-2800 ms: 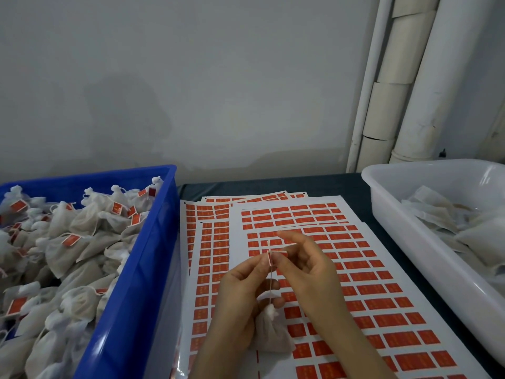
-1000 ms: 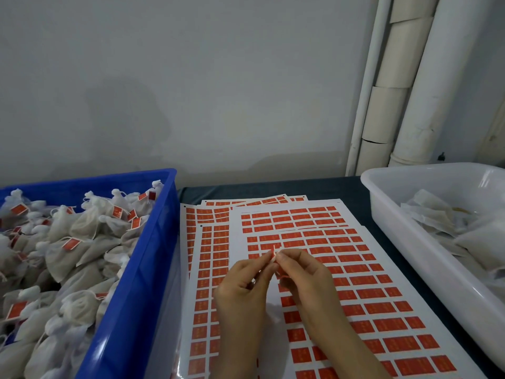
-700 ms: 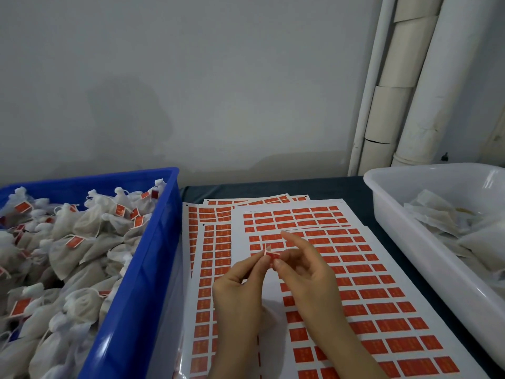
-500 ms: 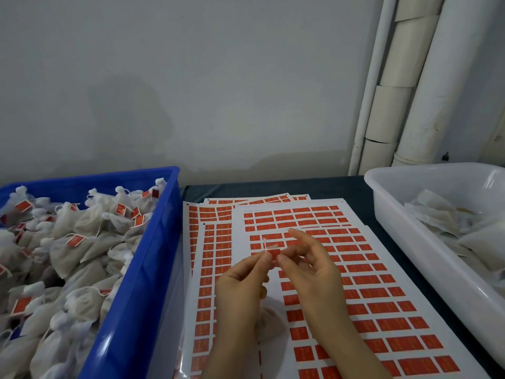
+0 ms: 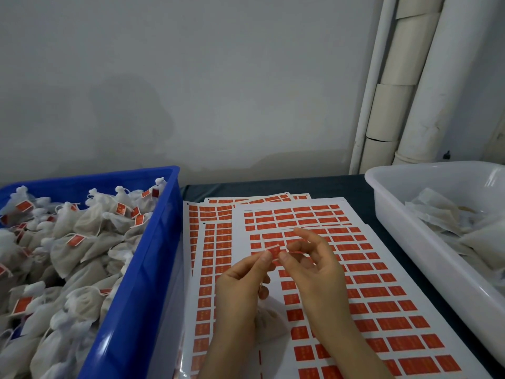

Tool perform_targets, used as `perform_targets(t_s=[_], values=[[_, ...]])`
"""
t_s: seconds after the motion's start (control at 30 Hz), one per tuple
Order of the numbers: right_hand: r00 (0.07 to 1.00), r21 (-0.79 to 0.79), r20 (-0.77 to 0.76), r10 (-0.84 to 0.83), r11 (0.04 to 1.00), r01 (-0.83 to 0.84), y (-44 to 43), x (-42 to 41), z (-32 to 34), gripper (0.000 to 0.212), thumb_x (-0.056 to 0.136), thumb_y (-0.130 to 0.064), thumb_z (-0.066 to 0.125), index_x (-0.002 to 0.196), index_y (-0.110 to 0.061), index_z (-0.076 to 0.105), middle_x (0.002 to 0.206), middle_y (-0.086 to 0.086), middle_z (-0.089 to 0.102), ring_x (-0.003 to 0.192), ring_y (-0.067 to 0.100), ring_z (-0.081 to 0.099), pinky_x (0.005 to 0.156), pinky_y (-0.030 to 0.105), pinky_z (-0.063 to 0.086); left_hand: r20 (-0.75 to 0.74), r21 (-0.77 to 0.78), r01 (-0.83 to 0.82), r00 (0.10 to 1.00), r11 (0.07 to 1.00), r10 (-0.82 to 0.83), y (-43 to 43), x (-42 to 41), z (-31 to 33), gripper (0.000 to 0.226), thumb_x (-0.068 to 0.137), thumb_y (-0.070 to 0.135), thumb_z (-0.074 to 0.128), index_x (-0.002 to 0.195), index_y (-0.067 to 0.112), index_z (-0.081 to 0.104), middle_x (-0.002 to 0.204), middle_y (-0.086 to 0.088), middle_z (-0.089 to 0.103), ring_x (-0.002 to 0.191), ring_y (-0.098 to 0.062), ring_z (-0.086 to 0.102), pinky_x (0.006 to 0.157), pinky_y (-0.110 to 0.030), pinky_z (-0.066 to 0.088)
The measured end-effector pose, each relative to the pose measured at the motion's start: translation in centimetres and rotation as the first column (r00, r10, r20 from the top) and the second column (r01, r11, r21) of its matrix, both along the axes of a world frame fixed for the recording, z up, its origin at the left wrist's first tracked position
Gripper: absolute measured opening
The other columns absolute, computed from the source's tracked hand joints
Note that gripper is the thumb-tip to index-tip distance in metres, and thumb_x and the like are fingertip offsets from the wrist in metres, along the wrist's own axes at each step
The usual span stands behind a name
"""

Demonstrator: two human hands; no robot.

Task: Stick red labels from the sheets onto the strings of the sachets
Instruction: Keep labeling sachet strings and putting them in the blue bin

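Label (image 5: 273,251) pinched over sheets (image 5: 393,321) by thumb and forefinger of left hand (image 5: 240,288) and right hand (image 5: 314,272), sachet (image 5: 269,322) dangling under left palm. Fold halves squarely round thin string (image 5: 271,245), press flat edge to edge, then release.

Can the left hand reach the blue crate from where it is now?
Probably yes: the blue crate stands open beside the left hand, nothing between them. Its fingers pinch the red label together with the right hand, which should release first.
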State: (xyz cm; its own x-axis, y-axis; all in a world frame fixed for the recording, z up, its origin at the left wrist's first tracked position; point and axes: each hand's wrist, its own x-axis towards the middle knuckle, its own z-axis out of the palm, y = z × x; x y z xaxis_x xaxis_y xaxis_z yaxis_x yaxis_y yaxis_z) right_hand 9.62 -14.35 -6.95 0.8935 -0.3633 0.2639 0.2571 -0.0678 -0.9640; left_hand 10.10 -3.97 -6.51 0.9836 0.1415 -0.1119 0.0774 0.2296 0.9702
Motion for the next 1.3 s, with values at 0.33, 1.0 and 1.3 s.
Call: perform_targets(t_s=[0.33, 1.0, 1.3], values=[[0.999, 0.005, -0.031, 0.015, 1.000, -0.015, -0.04, 0.09, -0.20, 0.026, 0.077, -0.027, 0.071, 0.095, -0.041, 0.058, 0.091, -0.030, 0.059, 0.085, -0.027, 0.050, 0.051, -0.001, 0.039, 0.024, 0.007, 0.022, 0.999, 1.000, -0.022, 0.03, -0.11, 0.18, 0.024, 0.070, 0.040, 0.065, 0.084, 0.023, 0.076, 0.076, 0.004, 0.073, 0.069, -0.016, 0.062, 0.054, -0.019, 0.048], [0.998, -0.087, -0.040, 0.045, 0.995, -0.048, -0.06, 0.11, -0.40, 0.006, 0.082, -0.030, 0.064, 0.081, -0.036, 0.062, 0.080, -0.033, 0.064, 0.079, -0.009, 0.062, 0.057, 0.003, 0.046, 0.098, 0.048, -0.001, 0.995, 0.999, -0.003, 0.05, -0.01, -0.11, 0.008, 0.080, 0.025, 0.066, 0.085, 0.027, 0.072, 0.080, 0.011, 0.073, 0.073, -0.006, 0.068, 0.052, -0.013, 0.051], [0.998, -0.161, 0.014, 0.062, 0.985, -0.059, 0.42, -0.20, -0.18, 0.010, 0.081, -0.027, 0.064, 0.078, -0.036, 0.060, 0.078, -0.038, 0.061, 0.082, -0.010, 0.060, 0.061, 0.001, 0.045, 0.219, 0.205, -0.148, 0.970, 0.968, 0.103, 0.06, 0.15, -0.52, 0.009, 0.082, 0.026, 0.066, 0.075, 0.032, 0.066, 0.074, 0.028, 0.068, 0.076, 0.000, 0.066, 0.053, -0.006, 0.046]])
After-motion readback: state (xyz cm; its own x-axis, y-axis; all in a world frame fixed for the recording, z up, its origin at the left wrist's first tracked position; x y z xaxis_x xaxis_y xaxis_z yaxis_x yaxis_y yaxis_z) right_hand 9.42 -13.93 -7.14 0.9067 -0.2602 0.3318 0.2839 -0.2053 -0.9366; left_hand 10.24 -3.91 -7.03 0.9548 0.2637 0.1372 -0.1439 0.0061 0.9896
